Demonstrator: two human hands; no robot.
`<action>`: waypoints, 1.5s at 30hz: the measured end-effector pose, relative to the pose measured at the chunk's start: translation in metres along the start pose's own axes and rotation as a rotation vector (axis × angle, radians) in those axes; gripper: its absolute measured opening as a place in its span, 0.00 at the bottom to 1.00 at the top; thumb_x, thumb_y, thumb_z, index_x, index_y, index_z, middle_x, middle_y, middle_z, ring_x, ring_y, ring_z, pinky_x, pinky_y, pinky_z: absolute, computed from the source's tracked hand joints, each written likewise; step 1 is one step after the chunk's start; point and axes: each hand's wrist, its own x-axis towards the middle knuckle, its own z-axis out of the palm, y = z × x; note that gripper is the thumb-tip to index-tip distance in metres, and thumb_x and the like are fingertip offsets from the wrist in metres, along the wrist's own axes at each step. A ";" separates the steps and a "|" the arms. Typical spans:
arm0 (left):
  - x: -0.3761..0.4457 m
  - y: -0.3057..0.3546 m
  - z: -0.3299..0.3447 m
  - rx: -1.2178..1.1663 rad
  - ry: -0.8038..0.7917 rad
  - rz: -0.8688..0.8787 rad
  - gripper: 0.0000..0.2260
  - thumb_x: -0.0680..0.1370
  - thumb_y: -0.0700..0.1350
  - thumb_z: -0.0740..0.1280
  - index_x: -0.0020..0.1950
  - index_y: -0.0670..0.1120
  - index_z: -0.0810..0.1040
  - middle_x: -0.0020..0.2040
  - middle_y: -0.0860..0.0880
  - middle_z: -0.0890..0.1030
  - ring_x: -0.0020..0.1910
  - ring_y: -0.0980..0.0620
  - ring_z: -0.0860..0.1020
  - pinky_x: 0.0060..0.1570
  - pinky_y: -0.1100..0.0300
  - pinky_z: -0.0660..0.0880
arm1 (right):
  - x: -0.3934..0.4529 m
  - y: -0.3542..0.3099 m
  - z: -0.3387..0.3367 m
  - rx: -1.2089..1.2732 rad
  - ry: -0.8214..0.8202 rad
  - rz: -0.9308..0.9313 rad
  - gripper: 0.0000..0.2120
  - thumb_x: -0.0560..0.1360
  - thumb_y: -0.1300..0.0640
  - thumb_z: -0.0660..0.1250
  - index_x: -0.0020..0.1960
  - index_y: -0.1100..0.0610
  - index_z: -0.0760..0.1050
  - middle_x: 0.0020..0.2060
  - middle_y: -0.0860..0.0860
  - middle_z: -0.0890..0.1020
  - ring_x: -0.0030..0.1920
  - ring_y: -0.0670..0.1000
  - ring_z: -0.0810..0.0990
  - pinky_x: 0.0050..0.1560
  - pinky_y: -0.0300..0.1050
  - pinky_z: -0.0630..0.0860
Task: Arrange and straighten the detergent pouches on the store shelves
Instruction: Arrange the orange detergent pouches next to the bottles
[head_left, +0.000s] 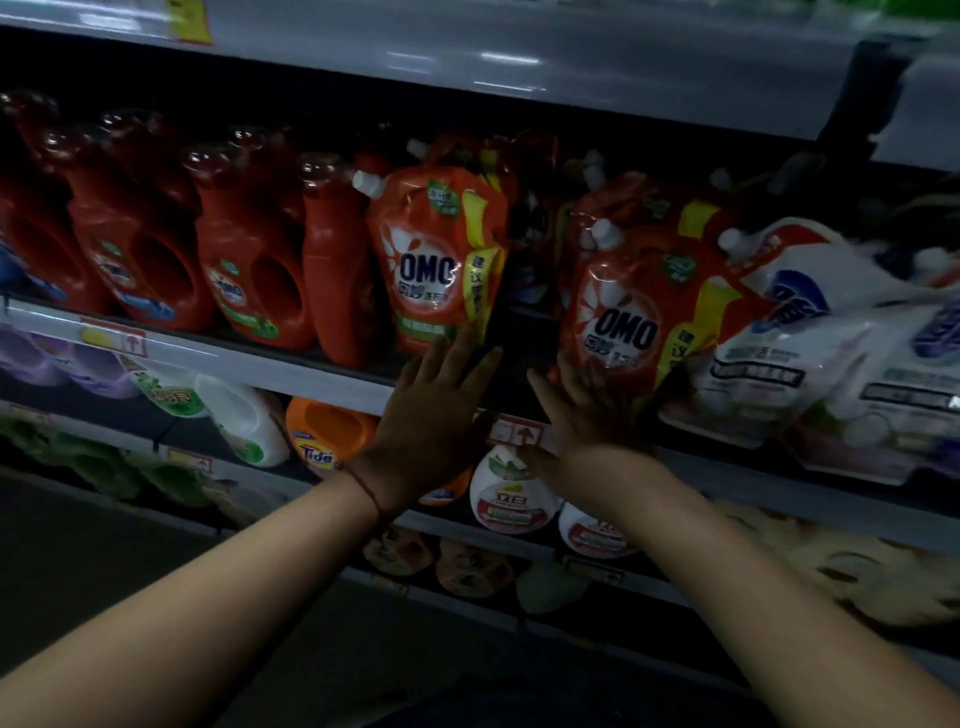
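Note:
Two orange OMO detergent pouches stand on the middle shelf (291, 371). The left pouch (436, 260) is upright beside the red bottles. The right pouch (639, 312) leans forward, with more orange pouches behind it. A dark gap lies between the two. My left hand (436, 410) has straight fingers touching the bottom of the left pouch. My right hand (582, 415) has spread fingers pressing against the lower left corner of the right pouch. White pouches (810, 332) with blue print lie slumped to the right.
Red OMO bottles (244, 260) fill the shelf's left part. The shelf below holds an orange Tide bottle (322, 431), white bottles (511, 493) and purple ones. A grey shelf edge (467, 62) runs overhead. Dark floor lies at lower left.

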 end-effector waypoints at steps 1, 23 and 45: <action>0.004 0.010 0.002 -0.013 -0.002 0.006 0.32 0.83 0.57 0.59 0.82 0.53 0.46 0.82 0.45 0.44 0.80 0.41 0.45 0.76 0.46 0.49 | -0.005 0.010 -0.001 -0.005 0.007 0.019 0.40 0.79 0.39 0.60 0.79 0.44 0.38 0.77 0.49 0.33 0.77 0.55 0.33 0.77 0.54 0.38; 0.102 0.129 -0.032 0.112 0.274 0.229 0.33 0.81 0.53 0.62 0.82 0.47 0.51 0.80 0.35 0.54 0.74 0.32 0.62 0.63 0.41 0.70 | 0.000 0.088 0.030 0.950 0.419 0.047 0.38 0.72 0.43 0.66 0.77 0.48 0.54 0.73 0.49 0.66 0.71 0.53 0.68 0.65 0.57 0.72; 0.096 0.101 -0.051 -0.139 0.545 0.278 0.14 0.81 0.46 0.60 0.56 0.40 0.81 0.53 0.41 0.78 0.48 0.42 0.78 0.40 0.50 0.79 | 0.019 0.091 0.036 1.149 0.716 -0.077 0.11 0.79 0.63 0.64 0.46 0.47 0.71 0.45 0.50 0.78 0.47 0.48 0.79 0.47 0.50 0.77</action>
